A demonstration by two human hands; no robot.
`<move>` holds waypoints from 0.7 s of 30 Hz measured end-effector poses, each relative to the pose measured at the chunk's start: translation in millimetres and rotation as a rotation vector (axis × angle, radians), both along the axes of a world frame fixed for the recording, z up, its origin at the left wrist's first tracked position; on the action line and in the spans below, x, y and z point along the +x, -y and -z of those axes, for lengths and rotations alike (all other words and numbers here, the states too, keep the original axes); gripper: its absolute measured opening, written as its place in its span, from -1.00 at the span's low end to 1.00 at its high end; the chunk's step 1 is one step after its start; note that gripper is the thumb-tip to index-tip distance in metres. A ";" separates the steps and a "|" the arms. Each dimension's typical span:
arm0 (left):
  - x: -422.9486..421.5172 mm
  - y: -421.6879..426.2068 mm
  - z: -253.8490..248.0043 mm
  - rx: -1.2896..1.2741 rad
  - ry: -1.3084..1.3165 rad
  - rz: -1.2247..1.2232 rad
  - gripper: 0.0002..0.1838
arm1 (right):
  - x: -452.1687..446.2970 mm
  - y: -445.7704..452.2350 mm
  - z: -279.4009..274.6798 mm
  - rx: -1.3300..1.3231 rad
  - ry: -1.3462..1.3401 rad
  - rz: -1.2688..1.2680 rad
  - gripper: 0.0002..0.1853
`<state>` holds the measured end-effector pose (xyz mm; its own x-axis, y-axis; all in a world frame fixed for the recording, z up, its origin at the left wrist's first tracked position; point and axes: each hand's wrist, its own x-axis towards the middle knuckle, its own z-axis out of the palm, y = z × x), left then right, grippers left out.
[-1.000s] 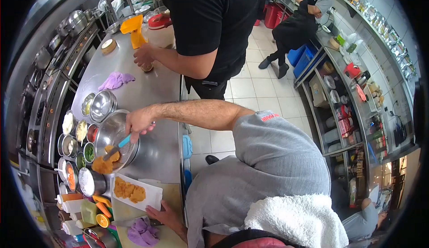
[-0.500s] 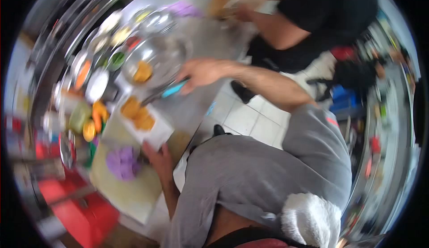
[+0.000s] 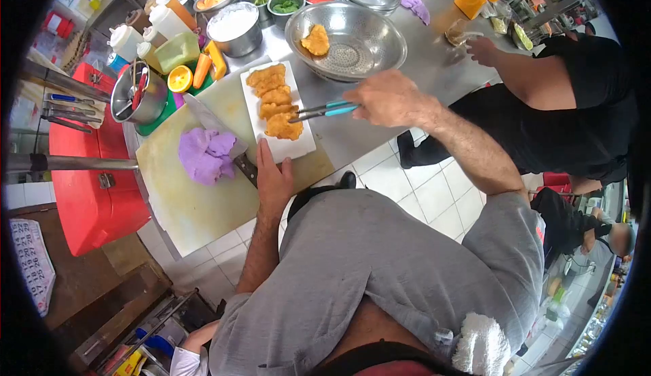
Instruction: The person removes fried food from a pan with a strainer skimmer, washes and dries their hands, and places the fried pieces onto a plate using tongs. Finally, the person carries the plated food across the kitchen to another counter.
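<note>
My right hand (image 3: 390, 99) is closed around a pair of tongs (image 3: 339, 109) with turquoise grips. Their dark tips touch the side of the nearest breaded fried cutlet (image 3: 283, 126). Several such cutlets overlap in a row on a white rectangular plate (image 3: 302, 147). My left hand (image 3: 274, 183) rests at the plate's near edge, fingers stretched and apart. Beyond the plate, one more fried cutlet (image 3: 315, 40) lies in a steel colander (image 3: 380, 54). Left of the plate, a knife (image 3: 245, 168) lies partly under a crumpled purple cloth (image 3: 207, 155) on the cutting board (image 3: 166, 193).
Squeeze bottles (image 3: 166, 22), an orange half (image 3: 180, 78) and a steel pot (image 3: 141, 98) of utensils stand at the left. A bowl of white powder (image 3: 234, 23) sits near several ingredient bowls (image 3: 286, 3). A co-worker's arm (image 3: 522, 71) reaches over the counter at right.
The view has turned and sharpened. The tongs have moved from the plate's far end to the cutlet nearest me. My left hand stays at the plate's near edge.
</note>
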<state>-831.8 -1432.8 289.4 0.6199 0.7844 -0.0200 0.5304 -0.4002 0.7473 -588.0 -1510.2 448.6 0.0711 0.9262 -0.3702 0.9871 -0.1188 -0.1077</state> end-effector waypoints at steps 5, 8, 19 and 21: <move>1.4 -0.5 -2.5 -0.083 0.065 -0.019 -0.32 | -6.3 -1.7 15.8 0.022 0.093 -0.076 -0.70; 2.1 2.7 -7.3 -0.048 0.068 -0.010 -0.35 | -10.8 -0.2 21.8 0.031 0.116 -0.099 -0.68; 5.8 8.1 -6.9 0.131 -0.128 0.017 -0.44 | -6.8 16.6 -16.0 0.005 0.054 0.079 -0.60; 4.8 8.2 -4.1 0.181 -0.088 0.036 -0.43 | 13.5 25.8 -33.4 0.253 -0.033 0.230 -0.59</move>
<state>-827.1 -1441.0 293.5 0.6496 0.7576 0.0643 0.5736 -0.5438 0.6126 -574.5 -1536.0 482.0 0.2811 0.9500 -0.1361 0.9329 -0.3037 -0.1936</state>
